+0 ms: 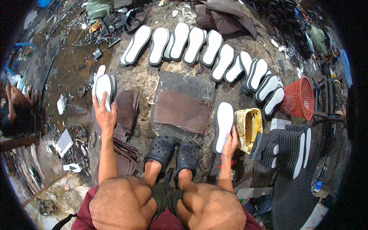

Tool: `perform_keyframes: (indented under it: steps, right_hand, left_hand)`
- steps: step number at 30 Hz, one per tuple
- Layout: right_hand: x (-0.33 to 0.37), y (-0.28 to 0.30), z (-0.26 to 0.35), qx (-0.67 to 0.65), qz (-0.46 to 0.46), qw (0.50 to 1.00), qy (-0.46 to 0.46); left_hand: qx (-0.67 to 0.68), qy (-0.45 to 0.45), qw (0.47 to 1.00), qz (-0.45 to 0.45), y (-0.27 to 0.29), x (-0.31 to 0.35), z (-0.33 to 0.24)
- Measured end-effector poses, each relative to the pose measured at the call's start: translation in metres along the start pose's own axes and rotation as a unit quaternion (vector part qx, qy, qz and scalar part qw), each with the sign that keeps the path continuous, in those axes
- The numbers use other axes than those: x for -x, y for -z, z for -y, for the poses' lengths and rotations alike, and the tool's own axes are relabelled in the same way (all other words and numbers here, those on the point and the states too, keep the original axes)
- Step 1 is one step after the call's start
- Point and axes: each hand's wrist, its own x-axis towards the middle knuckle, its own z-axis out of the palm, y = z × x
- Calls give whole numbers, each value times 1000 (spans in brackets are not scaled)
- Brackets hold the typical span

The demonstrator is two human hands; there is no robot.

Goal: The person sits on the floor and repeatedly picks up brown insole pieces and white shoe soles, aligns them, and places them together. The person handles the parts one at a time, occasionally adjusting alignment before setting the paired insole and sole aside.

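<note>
Left hand: the left hand [105, 118] reaches forward, fingers extended and slightly spread over the white top of a dark-edged sole bundle [103, 84]; how firmly it grips, I cannot tell.
Sole bundle at left: it lies directly under the fingertips and extends forward beyond them, with another narrow white tip showing just past its far end.
Right hand: the right hand [229, 143] is closed on the near right edge of a single white-topped sole [224, 122], thumb on the upper face.
Sole at right: it points away from the person, mostly forward and to the left of the hand gripping it.
Between the hands: a brown sheet [182, 111] lies flat on a dark square slab [184, 81], well apart from both hands.
Beside the left forearm: brown cut pieces [125, 109] are piled just to the right of the left hand.
Beside the right hand: a yellow container [240, 126] stands just to its right; farther right, a stack of dark-edged soles [293, 153] is packed close together.
Ahead: an arc of white-topped soles [194, 41] curves across the floor [76, 57] toward a red basket [297, 99] at right.
Feet: dark clogs [159, 151] with round holes rest between the forearms, below the slab.
Far left: another person [17, 99] is partly visible at the edge.
</note>
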Motion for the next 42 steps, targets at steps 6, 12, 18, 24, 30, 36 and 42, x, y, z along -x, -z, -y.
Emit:
perform_keyframes:
  steps: [6, 12, 18, 24, 30, 36, 42]
  right_hand:
    - [45, -13, 9, 343, -12, 937, 58]
    - [32, -6, -7, 373, -26, 927, -8]
    - [24, -5, 5, 114, -1, 983, -147]
    - [38, 6, 42, -206, 65, 958, -191]
    - [53, -35, 93, -381, 105, 916, -76]
    - [2, -41, 117, -462, 77, 880, -75]
    - [-20, -30, 119, -375, -94, 922, 19]
  left_hand:
    - [-195, -30, 980, -11, -29, 7, 26]
    - [146, -198, 969, 26, -53, 44, -75]
    - [281, -282, 890, 222, -82, 100, -119]
    - [438, -19, 766, 470, -74, 143, -145]
    - [523, 346, 447, 638, -63, 143, -165]
    - [539, 167, 722, 401, -75, 98, -109]
    - [128, -437, 824, 339, -100, 48, -63]
